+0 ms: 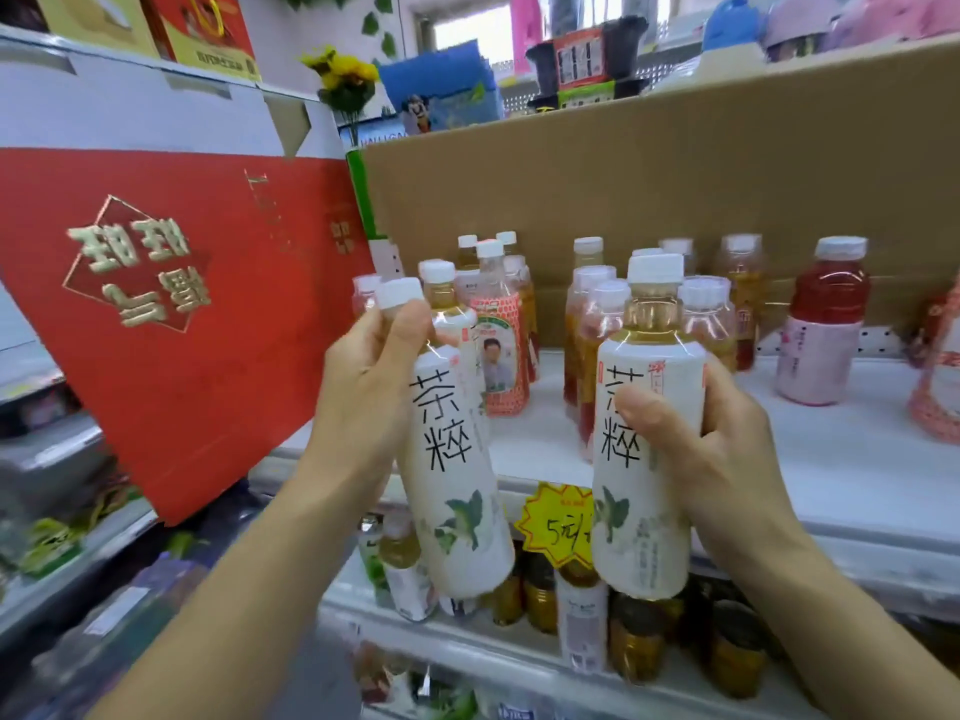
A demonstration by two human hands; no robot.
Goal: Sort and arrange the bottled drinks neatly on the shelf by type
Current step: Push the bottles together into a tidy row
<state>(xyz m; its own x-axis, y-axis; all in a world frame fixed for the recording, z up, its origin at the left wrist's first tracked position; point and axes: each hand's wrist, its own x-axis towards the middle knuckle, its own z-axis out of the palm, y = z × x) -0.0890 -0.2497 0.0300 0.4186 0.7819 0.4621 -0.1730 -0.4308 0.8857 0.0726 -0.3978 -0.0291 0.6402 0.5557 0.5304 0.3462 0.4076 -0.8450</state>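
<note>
A large red box [171,314] with gold characters printed upside down leans at the left, beside a brown cardboard sheet [649,163]. Above them stand yellow flowers [340,75] and a blue package [441,90]. A yellow starburst price tag [556,522] hangs lower down.

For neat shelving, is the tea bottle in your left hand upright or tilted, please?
Tilted: the tea bottle in the left hand leans, base right of neck.

Left bottle [457,475] in left hand [363,387], right bottle [644,459] in right hand [717,439], side by side before shelf [857,459]. Price tag [556,522] on shelf edge between. Standing bottles [501,356] behind; cardboard panel [623,174] rearmost; box [182,304] left.
</note>
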